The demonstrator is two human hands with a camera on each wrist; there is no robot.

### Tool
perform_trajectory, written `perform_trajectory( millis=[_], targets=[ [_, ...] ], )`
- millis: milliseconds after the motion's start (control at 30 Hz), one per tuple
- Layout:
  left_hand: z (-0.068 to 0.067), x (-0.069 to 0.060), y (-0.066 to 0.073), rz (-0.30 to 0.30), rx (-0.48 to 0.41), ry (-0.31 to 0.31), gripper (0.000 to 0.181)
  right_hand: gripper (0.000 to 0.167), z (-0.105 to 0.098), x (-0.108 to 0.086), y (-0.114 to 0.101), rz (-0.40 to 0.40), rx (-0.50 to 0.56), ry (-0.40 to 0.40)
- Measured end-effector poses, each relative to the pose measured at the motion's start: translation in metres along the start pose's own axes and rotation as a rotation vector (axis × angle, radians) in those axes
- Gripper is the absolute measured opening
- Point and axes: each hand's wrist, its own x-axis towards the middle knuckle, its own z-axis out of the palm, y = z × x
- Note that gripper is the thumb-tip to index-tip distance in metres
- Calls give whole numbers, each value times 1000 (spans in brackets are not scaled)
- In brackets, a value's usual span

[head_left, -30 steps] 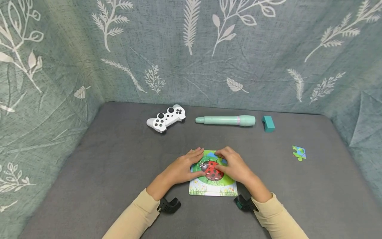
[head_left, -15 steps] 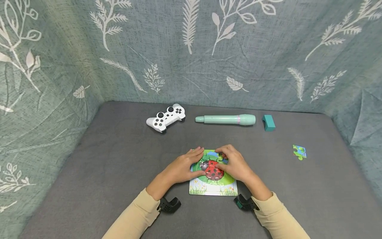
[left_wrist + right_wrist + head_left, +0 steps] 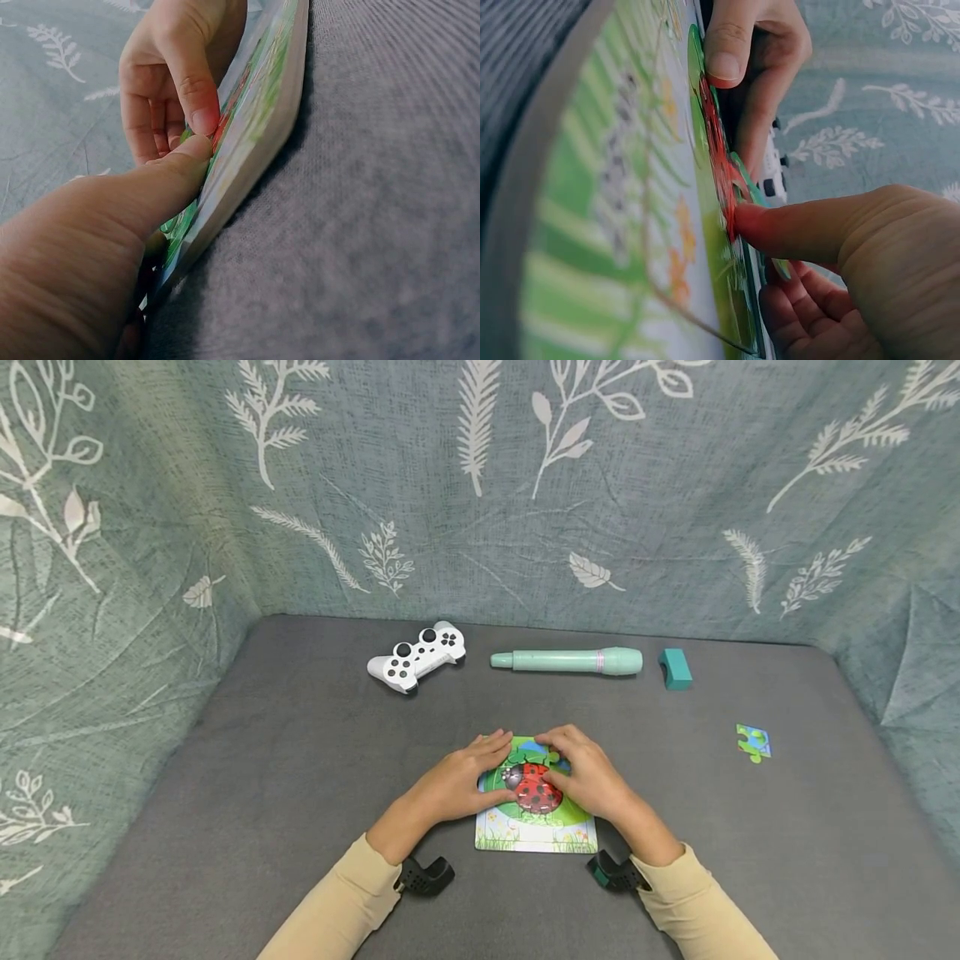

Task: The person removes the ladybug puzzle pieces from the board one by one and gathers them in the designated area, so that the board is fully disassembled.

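Observation:
A jigsaw puzzle [image 3: 536,835] with a red ladybug on a green leaf lies in a shallow board in front of me in the head view. My left hand [image 3: 452,785] rests over its left side, fingers straight and thumb reaching onto the picture. At the upper right, my right hand [image 3: 588,774] pinches a puzzle piece [image 3: 742,180] between thumb and fingers. This red and green piece stands slightly raised from the picture in the right wrist view; the fingers hide much of it. Both thumbs are close together over the ladybug in the left wrist view.
One loose puzzle piece [image 3: 753,742] lies to the right on the grey table [image 3: 300,760]. Along the back are a white game controller [image 3: 417,657], a mint-green microphone-shaped tube [image 3: 566,661] and a teal block [image 3: 676,669]. A leaf-patterned curtain [image 3: 480,552] rises behind.
My right fingers lifted slightly at the upper right of the puzzle with the piece, then shifted a little left and down. My left hand has stayed in place.

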Motion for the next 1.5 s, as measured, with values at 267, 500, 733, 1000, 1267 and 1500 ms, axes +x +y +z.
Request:
perform_trajectory(
  millis=[267, 500, 733, 1000, 1267, 1500],
  targets=[
    [2, 0, -2, 10, -2, 9, 75, 42, -8, -1, 0, 16, 10, 12],
    [3, 0, -2, 3, -3, -2, 75, 42, -31, -2, 4, 66, 20, 3],
    [1, 0, -3, 8, -1, 2, 74, 44, -60, -8, 29, 125, 17, 12],
    [2, 0, -3, 15, -4, 4, 73, 45, -96, -25, 64, 199, -10, 50],
    [2, 0, -2, 21, 0, -2, 74, 44, -126, -42, 94, 229, -36, 29],
    [2, -1, -3, 14, -10, -2, 74, 45, -140, -48, 110, 283, -42, -42]
  ],
)
